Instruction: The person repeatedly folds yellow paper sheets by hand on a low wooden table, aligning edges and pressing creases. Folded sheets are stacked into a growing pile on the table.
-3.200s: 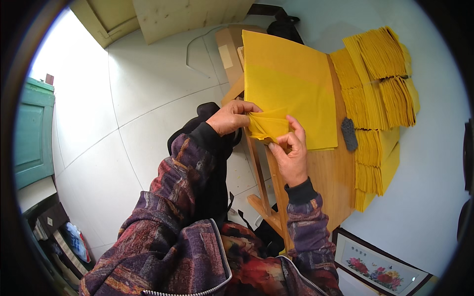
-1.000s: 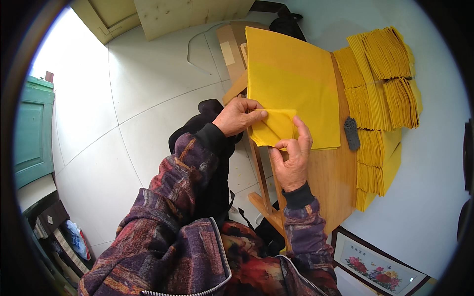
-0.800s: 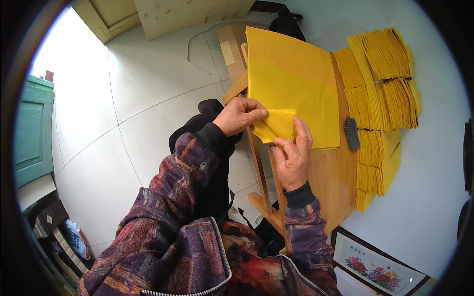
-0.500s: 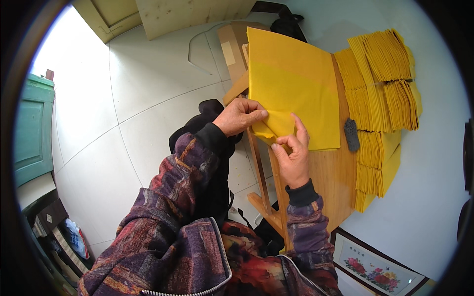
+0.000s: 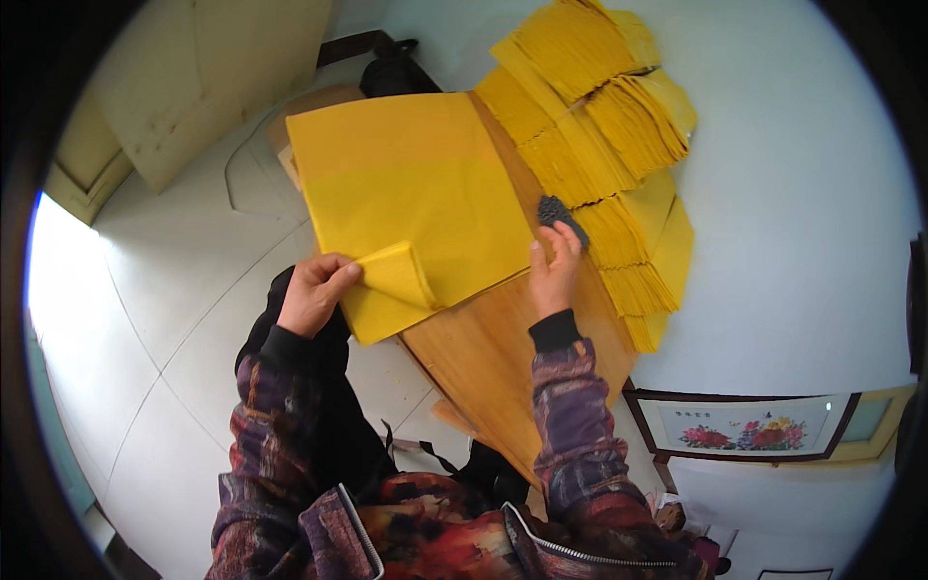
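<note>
A stack of large yellow paper sheets (image 5: 416, 184) lies on the wooden table, overhanging its left edge. My left hand (image 5: 317, 290) pinches the near left part of the top sheet between thumb and fingers, where a folded flap (image 5: 396, 273) stands up. Farther right, my right hand (image 5: 556, 266) has its thumb and fingers apart. Its fingertips reach the lower end of a dark grey, rough-textured oblong piece (image 5: 554, 211) on the table. The fingers overlap that piece, and I see no closed grip on it.
Bundles of folded yellow paper (image 5: 590, 126) are piled along the table's right side, against a pale wall. The wooden table top (image 5: 483, 358) shows between the sheets and my right arm. A black bag (image 5: 398, 72) sits beyond the far end. Light floor tiles (image 5: 184, 319) spread at left.
My right hand has left the sheet's corner and moved right to the grey piece. The left hand keeps hold of the sheet, whose folded flap now lies farther over. My view has turned to the right.
</note>
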Demonstrator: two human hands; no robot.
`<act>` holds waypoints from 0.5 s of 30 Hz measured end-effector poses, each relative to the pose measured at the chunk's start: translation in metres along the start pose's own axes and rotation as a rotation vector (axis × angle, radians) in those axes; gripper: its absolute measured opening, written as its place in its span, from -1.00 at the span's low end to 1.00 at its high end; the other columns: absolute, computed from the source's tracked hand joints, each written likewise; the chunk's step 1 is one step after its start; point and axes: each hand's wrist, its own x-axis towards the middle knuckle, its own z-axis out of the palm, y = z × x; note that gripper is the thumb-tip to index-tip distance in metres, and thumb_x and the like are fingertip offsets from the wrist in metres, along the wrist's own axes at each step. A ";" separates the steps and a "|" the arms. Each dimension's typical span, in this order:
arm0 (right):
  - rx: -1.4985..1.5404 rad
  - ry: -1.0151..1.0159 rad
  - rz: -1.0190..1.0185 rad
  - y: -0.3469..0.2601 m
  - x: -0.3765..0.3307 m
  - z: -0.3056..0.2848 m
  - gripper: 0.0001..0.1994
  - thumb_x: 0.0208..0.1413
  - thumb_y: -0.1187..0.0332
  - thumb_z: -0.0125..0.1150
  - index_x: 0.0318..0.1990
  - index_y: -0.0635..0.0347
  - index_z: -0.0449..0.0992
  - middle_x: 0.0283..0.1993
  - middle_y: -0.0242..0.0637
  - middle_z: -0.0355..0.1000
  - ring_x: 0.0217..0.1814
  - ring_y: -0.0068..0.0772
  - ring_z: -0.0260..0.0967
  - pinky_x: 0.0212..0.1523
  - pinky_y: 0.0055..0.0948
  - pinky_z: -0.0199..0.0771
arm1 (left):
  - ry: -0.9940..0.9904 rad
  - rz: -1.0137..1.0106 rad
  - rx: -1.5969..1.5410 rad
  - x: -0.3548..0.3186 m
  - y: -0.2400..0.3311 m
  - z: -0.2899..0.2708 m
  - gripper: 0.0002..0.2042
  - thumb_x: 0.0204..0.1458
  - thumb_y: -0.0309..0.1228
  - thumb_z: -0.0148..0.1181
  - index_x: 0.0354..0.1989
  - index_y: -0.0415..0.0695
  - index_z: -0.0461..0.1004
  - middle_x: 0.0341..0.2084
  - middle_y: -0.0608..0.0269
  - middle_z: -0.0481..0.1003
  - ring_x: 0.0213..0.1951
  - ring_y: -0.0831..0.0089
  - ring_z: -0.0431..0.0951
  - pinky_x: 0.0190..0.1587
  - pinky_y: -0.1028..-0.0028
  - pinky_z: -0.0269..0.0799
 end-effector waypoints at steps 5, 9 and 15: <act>-0.607 -0.142 0.204 0.062 0.029 0.001 -0.64 0.14 0.29 0.10 0.08 0.19 0.40 0.30 -0.23 0.11 0.30 -0.10 0.02 0.26 0.01 0.01 | -0.012 -0.013 -0.076 0.000 0.001 0.000 -0.79 0.12 -0.36 0.13 -0.39 -0.28 0.50 -0.51 0.44 0.47 -0.41 0.66 0.40 -0.29 0.62 0.33; -0.798 -0.201 0.039 0.084 0.034 0.001 -0.64 0.10 0.28 0.10 0.05 0.16 0.43 0.25 -0.30 0.19 0.27 -0.07 0.09 0.21 0.00 0.12 | 0.009 0.025 0.065 0.000 -0.003 -0.003 -0.77 0.11 -0.32 0.14 -0.37 -0.28 0.51 -0.50 0.42 0.47 -0.40 0.65 0.41 -0.29 0.61 0.34; -0.287 -0.008 -0.297 0.015 0.014 -0.024 -0.86 0.08 0.40 0.09 -0.25 0.25 0.48 -0.13 -0.05 0.41 -0.02 0.01 0.32 0.01 -0.14 0.31 | 0.028 0.000 0.087 -0.003 -0.003 -0.002 -0.75 0.12 -0.30 0.13 -0.38 -0.29 0.52 -0.50 0.43 0.45 -0.41 0.66 0.37 -0.33 0.59 0.31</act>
